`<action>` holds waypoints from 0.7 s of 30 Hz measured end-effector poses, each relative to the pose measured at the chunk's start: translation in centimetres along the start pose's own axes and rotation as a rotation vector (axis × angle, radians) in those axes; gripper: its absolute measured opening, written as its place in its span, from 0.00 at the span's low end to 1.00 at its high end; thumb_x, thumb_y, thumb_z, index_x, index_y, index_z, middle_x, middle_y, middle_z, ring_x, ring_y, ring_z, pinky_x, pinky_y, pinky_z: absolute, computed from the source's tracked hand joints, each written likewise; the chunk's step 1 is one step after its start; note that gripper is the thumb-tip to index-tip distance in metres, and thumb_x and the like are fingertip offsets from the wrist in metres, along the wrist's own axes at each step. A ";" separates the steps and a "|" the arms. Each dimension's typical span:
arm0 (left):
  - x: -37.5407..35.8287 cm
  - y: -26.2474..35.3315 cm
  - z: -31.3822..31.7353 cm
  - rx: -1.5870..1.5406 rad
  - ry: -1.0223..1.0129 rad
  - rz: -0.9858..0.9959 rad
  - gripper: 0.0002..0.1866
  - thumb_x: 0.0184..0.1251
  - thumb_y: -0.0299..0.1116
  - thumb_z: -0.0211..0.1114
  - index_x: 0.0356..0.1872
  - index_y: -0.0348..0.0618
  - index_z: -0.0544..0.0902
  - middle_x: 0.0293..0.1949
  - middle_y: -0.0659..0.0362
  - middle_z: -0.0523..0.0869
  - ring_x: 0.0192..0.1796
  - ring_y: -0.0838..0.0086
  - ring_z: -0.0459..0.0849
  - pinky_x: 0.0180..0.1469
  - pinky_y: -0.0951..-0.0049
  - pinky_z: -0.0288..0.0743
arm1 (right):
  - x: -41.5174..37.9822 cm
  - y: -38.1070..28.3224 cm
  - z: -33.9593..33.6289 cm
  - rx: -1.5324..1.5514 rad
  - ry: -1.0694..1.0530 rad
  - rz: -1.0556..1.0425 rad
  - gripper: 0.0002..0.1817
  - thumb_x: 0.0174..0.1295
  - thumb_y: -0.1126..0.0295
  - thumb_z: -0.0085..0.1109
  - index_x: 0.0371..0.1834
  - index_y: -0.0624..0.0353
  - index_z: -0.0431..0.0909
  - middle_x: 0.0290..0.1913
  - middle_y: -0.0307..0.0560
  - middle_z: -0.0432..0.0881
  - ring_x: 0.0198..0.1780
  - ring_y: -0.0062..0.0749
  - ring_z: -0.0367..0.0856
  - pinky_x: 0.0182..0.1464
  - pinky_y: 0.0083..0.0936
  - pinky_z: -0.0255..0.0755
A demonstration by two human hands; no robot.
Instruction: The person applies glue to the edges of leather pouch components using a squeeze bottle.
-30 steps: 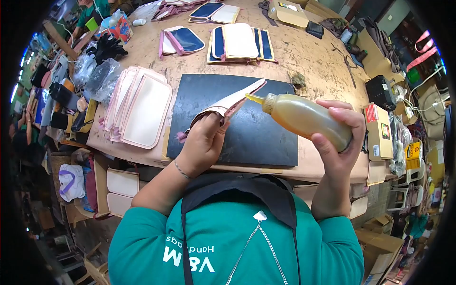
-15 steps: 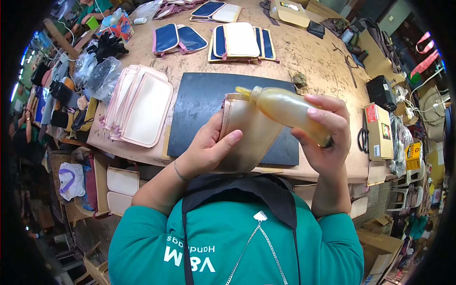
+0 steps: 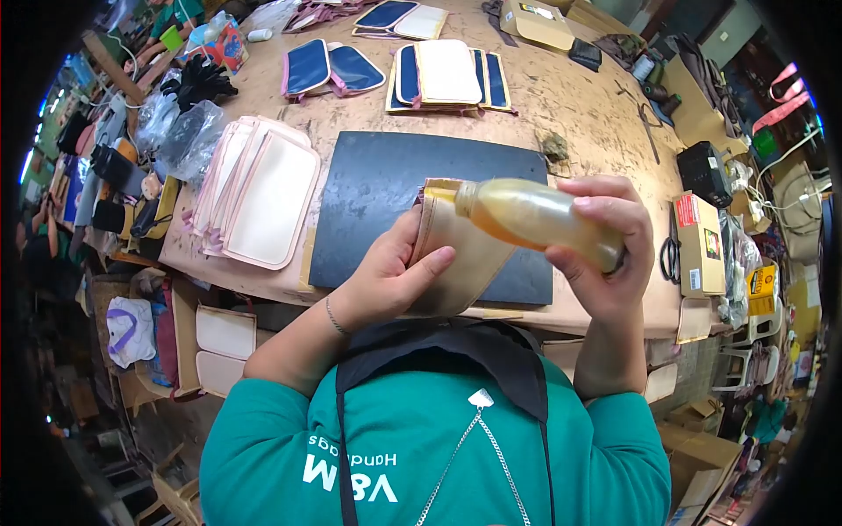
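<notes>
My left hand [image 3: 395, 270] grips a beige leather-like bag piece [image 3: 458, 267] by its left side, thumb on the face and fingers behind. The piece is raised at a slant over a black mat [image 3: 373, 180]. My right hand [image 3: 614, 245] is wrapped round the base of a translucent squeeze bottle [image 3: 531, 213] with amber liquid inside. The bottle lies almost level, its neck pointing left. Its yellowish nozzle is right at the top edge of the bag piece, where a yellow strip shows.
A stack of pale panels [image 3: 276, 202] lies left of the mat. Navy-backed panels [image 3: 447, 77] are farther back. On the right are scissors [image 3: 671, 256], a cardboard box [image 3: 699, 245] and a black case [image 3: 704, 171]. A brown lump [image 3: 553, 145] touches the mat's far corner. Another person [image 3: 181, 13] is at the far left.
The bottle has come down at its neck and lies more level, its nozzle lower along the bag piece's top edge. The top of the bag piece has shifted slightly down and right.
</notes>
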State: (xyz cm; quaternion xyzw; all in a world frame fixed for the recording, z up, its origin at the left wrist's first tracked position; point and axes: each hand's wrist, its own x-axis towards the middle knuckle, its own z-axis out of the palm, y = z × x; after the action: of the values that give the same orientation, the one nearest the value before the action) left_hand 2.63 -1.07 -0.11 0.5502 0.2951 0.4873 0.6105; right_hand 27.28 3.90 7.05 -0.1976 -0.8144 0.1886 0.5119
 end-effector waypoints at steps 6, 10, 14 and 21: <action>-0.1 -0.1 -0.1 -0.153 0.007 -0.061 0.31 0.80 0.37 0.53 0.77 0.39 0.55 0.70 0.52 0.70 0.72 0.68 0.68 0.73 0.64 0.62 | 0.2 0.5 0.3 -0.150 0.080 0.007 0.25 0.52 0.76 0.76 0.52 0.61 0.76 0.52 0.58 0.80 0.53 0.40 0.80 0.54 0.30 0.76; 0.1 0.6 -1.0 -0.641 -0.111 -0.204 0.42 0.77 0.64 0.41 0.80 0.45 0.47 0.75 0.50 0.63 0.75 0.60 0.65 0.75 0.56 0.60 | 0.4 0.9 -0.5 -0.020 0.075 0.061 0.25 0.53 0.77 0.75 0.54 0.61 0.75 0.53 0.57 0.79 0.54 0.38 0.79 0.55 0.29 0.75; 0.2 1.5 -0.9 -0.620 -0.114 -0.252 0.56 0.63 0.81 0.37 0.81 0.48 0.40 0.77 0.49 0.59 0.77 0.57 0.63 0.75 0.50 0.59 | 0.8 0.9 -0.2 -0.025 -0.009 0.112 0.23 0.52 0.78 0.75 0.52 0.60 0.76 0.53 0.53 0.79 0.54 0.36 0.80 0.54 0.28 0.75; 0.1 1.4 -0.7 -0.426 -0.112 -0.257 0.61 0.57 0.86 0.33 0.81 0.49 0.40 0.78 0.50 0.58 0.77 0.57 0.62 0.75 0.50 0.59 | 1.4 1.1 0.7 -0.199 -0.016 0.031 0.24 0.49 0.78 0.76 0.50 0.59 0.78 0.50 0.54 0.81 0.52 0.41 0.81 0.51 0.30 0.76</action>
State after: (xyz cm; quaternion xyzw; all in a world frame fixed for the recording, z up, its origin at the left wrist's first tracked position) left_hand 1.68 -0.77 1.06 0.3933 0.2190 0.4255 0.7851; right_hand 26.24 5.45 7.32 -0.2586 -0.8301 0.1163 0.4802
